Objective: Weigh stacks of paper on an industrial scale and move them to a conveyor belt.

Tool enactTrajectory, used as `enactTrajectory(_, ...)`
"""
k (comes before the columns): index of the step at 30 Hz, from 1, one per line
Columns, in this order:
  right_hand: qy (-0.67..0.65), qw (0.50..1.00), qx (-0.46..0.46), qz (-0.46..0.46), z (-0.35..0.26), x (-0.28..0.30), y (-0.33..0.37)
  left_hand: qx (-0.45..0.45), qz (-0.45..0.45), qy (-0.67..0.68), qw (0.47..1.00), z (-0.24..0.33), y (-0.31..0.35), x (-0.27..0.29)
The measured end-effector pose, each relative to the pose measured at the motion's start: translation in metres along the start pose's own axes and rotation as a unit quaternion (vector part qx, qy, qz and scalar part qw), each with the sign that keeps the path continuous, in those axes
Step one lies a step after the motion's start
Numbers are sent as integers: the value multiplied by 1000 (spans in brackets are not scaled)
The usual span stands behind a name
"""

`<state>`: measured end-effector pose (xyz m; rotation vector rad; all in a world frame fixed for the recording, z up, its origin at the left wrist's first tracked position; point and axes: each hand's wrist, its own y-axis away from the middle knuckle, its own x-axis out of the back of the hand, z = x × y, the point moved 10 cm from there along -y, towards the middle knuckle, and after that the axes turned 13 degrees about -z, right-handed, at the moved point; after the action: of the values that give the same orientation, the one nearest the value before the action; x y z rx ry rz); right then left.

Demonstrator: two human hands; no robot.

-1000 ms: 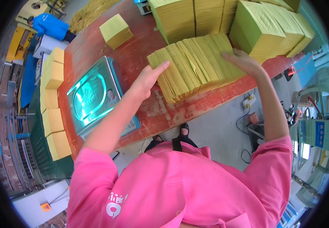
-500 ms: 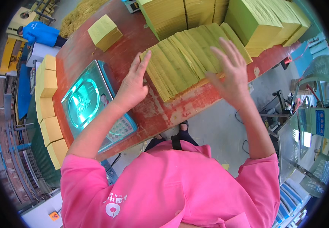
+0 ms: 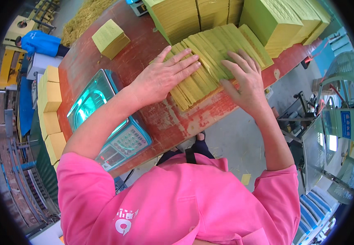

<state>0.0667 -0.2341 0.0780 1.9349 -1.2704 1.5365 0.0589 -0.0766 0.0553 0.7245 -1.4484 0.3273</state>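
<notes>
A row of yellow paper sheets [image 3: 216, 41], standing on edge and leaning in bundles, lies near the front edge of the red table [image 3: 156, 122]. My left hand [image 3: 162, 77] rests across its left part, fingers stretched out over the paper edges. On the right part, my right hand [image 3: 246, 81] touches the top with bent, separated fingertips, its thumb near the front side. Neither hand is closed round any paper. Left of my left hand sits a digital scale [image 3: 132, 141] with a shiny metal pan, partly covered by my forearm.
Tall stacks of yellow paper [image 3: 177, 20] stand behind the row, with another stack [image 3: 266, 24] at the back right. A small paper block [image 3: 110, 38] sits at the far left. More blocks [image 3: 51, 96] line the table's left side. A person in blue [image 3: 42, 43] is beyond.
My left hand has moved right, from the row's left end onto its top. My right hand has come down onto the paper. The sheets under my hands lean and spread differently.
</notes>
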Motion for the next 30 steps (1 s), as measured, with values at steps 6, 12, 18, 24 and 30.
enactTrajectory(6, 2, 1000, -4, 17, 3, 3, -1, -3, 10, -4, 1000, -3, 10, -3)
enactTrajectory(12, 62, 998, 16, 18, -13, -8, -5, -16, 31, 5, 999, -5, 15, -3)
enactTrajectory(18, 29, 999, 14, 37, -23, -12, -5, -22, 38, 32, 999, -5, 17, -1)
enactTrajectory(24, 42, 996, -19, 79, -19, -15, -4, -26, 31, 51, 998, -5, 18, -1)
enactTrajectory(30, 73, 992, -22, 105, -26, -19, -2, -35, 29, 53, 998, -7, 12, -2)
